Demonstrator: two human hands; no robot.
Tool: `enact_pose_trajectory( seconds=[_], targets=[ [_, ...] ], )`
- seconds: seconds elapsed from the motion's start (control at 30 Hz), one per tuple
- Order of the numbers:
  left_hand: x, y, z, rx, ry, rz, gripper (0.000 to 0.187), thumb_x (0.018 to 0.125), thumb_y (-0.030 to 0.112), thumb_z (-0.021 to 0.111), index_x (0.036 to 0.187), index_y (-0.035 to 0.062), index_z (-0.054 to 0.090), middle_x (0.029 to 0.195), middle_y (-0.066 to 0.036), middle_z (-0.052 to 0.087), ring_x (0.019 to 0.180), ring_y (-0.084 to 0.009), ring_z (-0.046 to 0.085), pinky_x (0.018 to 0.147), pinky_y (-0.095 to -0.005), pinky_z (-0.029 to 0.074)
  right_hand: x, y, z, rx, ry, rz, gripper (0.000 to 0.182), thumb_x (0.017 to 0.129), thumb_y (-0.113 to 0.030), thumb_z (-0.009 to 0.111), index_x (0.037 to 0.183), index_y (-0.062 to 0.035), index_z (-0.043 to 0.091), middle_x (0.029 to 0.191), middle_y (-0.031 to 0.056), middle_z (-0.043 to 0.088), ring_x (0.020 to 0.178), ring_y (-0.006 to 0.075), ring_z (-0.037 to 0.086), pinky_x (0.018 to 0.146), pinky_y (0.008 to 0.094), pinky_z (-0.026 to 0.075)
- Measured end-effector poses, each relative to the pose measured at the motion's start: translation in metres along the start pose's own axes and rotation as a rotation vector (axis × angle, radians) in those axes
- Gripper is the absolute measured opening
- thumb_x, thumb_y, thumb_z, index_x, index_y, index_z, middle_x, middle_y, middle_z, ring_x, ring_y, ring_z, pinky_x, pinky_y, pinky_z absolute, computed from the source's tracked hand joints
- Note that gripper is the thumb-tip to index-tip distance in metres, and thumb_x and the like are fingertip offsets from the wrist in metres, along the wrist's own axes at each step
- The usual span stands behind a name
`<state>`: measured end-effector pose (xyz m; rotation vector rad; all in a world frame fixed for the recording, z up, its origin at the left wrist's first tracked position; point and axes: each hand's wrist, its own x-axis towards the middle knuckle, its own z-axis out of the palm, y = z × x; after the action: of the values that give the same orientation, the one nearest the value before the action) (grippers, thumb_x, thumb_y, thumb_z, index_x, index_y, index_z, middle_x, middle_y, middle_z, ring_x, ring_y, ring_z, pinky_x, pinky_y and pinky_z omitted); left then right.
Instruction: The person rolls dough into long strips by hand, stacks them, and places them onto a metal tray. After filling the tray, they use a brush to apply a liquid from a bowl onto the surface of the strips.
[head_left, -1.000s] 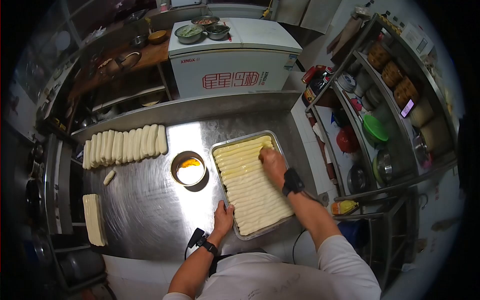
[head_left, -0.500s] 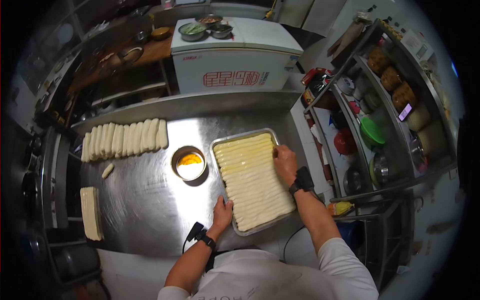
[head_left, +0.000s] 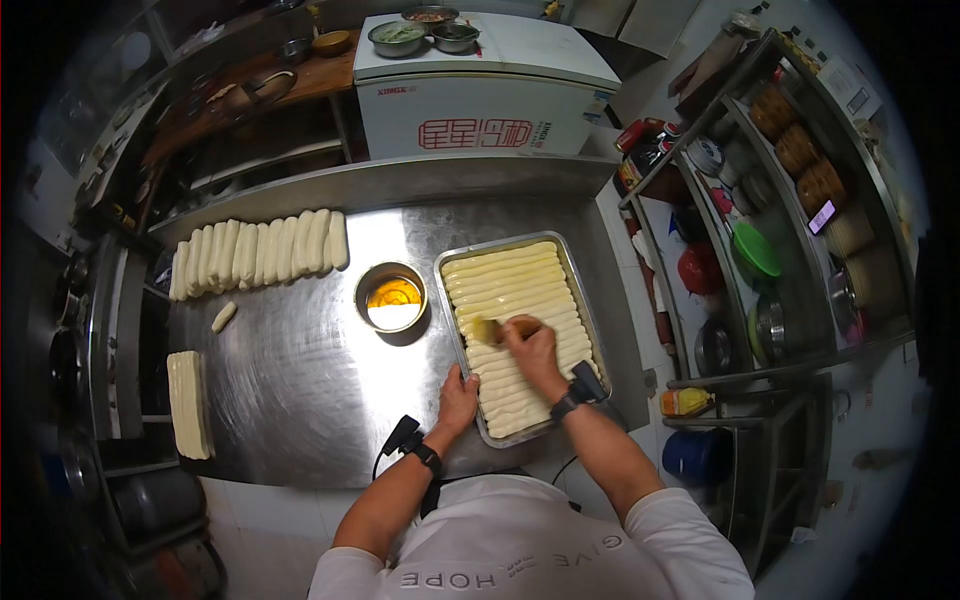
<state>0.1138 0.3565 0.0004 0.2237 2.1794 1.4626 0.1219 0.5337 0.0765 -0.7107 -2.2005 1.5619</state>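
Note:
My right hand (head_left: pixel 530 350) grips a brush (head_left: pixel 490 331) whose yellowish head touches the dough strips (head_left: pixel 510 285). These pale strips lie side by side in a metal tray (head_left: pixel 598 345); the upper ones look yellow and glossy, the lower ones paler. At the tray's lower left edge rests my left hand (head_left: pixel 459 399), its thumb apart from the fingers and nothing held. Just left of the tray stands a round metal pot (head_left: pixel 362 298) with orange-yellow liquid (head_left: pixel 394 298) in it.
More dough rolls (head_left: pixel 260 252) line the back left of the steel table (head_left: pixel 290 380). A small dough piece (head_left: pixel 224 317) and a dough slab (head_left: pixel 188 405) lie at left. Behind is a white freezer (head_left: pixel 480 95) with bowls; shelves (head_left: pixel 740 130) stand at right.
My right hand has moved from the tray's right edge to its middle, and the brush now shows in it. The view has shifted slightly. My left hand remains at the tray's edge.

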Motion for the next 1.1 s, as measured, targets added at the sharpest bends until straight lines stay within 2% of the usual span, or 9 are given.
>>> enact_pose_trajectory(
  seconds=[0.23,0.37,0.43,0.57,0.63,0.7,0.83,0.93,1.1],
  targets=[
    [0.003,-0.008,0.003,-0.116,0.008,0.027,0.035,0.098,0.030,0.059,0.107,-0.0023,0.050,0.092,-0.031,0.062,0.090,-0.0511,0.060,0.081,-0.0536,0.047,0.030,0.024,-0.132,-0.438,0.274,-0.027,0.021,0.094,-0.019,0.069,0.094,0.0006,0.075,0.082,0.0162,0.074,0.075,0.0272,0.072,0.067,0.0387,0.056],
    [0.001,-0.003,0.000,-0.058,-0.002,-0.023,0.033,0.098,0.028,0.059,0.107,-0.0024,0.050,0.093,-0.031,0.062,0.090,-0.0517,0.060,0.081,-0.0542,0.047,0.022,0.006,-0.111,-0.594,0.271,-0.262,0.019,0.098,-0.016,0.063,0.092,0.0006,0.071,0.088,0.0164,0.072,0.080,0.0353,0.070,0.070,0.0428,0.055],
    [0.002,-0.005,0.000,-0.050,0.003,0.000,0.033,0.098,0.028,0.059,0.108,-0.0026,0.051,0.094,-0.032,0.062,0.090,-0.0517,0.060,0.081,-0.0542,0.047,0.013,0.024,-0.079,-0.847,0.029,-0.412,0.013,0.096,-0.010,0.060,0.087,-0.0027,0.066,0.087,0.0156,0.068,0.082,0.0379,0.067,0.072,0.0463,0.054],
    [0.002,-0.007,0.003,-0.088,0.015,0.047,0.033,0.098,0.027,0.059,0.112,-0.0027,0.052,0.097,-0.032,0.063,0.092,-0.0523,0.060,0.082,-0.0546,0.047,-0.036,-0.005,-0.001,-0.625,-0.144,-0.525,0.005,0.083,-0.003,0.062,0.085,-0.0075,0.062,0.082,0.0138,0.061,0.080,0.0356,0.065,0.069,0.0466,0.053],
    [0.004,-0.015,0.007,-0.137,0.025,0.056,0.033,0.098,0.026,0.059,0.112,-0.0025,0.053,0.096,-0.030,0.063,0.090,-0.0495,0.061,0.081,-0.0535,0.047,-0.057,-0.026,0.017,-0.511,-0.218,-0.514,0.022,0.076,0.005,0.064,0.095,-0.0045,0.065,0.086,0.0145,0.065,0.083,0.0369,0.066,0.071,0.0456,0.054],
    [0.004,-0.015,0.005,-0.185,0.037,0.063,0.032,0.097,0.025,0.060,0.113,-0.0023,0.053,0.094,-0.029,0.064,0.087,-0.0466,0.062,0.079,-0.0524,0.048,-0.063,-0.033,0.019,-0.473,-0.213,-0.514,0.018,0.081,0.000,0.070,0.098,-0.0047,0.070,0.091,0.0151,0.068,0.084,0.0333,0.069,0.070,0.0408,0.055],
    [-0.002,-0.004,-0.005,-0.128,-0.032,-0.004,0.027,0.094,0.022,0.062,0.108,-0.0005,0.055,0.083,-0.019,0.060,0.076,-0.0334,0.059,0.073,-0.0458,0.048,-0.042,0.003,-0.022,0.054,-0.059,0.140,0.022,0.097,-0.020,0.069,0.096,0.0017,0.074,0.091,0.0046,0.074,0.085,0.0072,0.065,0.075,0.0291,0.054],
    [0.003,-0.029,0.008,-0.154,-0.020,0.009,0.025,0.092,0.020,0.064,0.106,0.0005,0.055,0.079,-0.016,0.057,0.072,-0.0297,0.056,0.071,-0.0432,0.048,-0.010,0.037,-0.089,-0.159,0.077,0.161,0.023,0.099,-0.020,0.067,0.094,0.0018,0.074,0.068,0.0017,0.068,0.060,0.0079,0.060,0.051,0.0289,0.048],
    [-0.010,-0.017,0.003,-0.150,0.017,-0.002,0.025,0.091,0.018,0.066,0.106,0.0008,0.055,0.079,-0.015,0.058,0.072,-0.0298,0.057,0.071,-0.0430,0.048,0.004,0.024,-0.129,-0.366,0.177,0.020,0.020,0.097,-0.016,0.070,0.097,0.0035,0.074,0.077,0.0061,0.072,0.069,0.0108,0.067,0.053,0.0285,0.052]
  ],
)
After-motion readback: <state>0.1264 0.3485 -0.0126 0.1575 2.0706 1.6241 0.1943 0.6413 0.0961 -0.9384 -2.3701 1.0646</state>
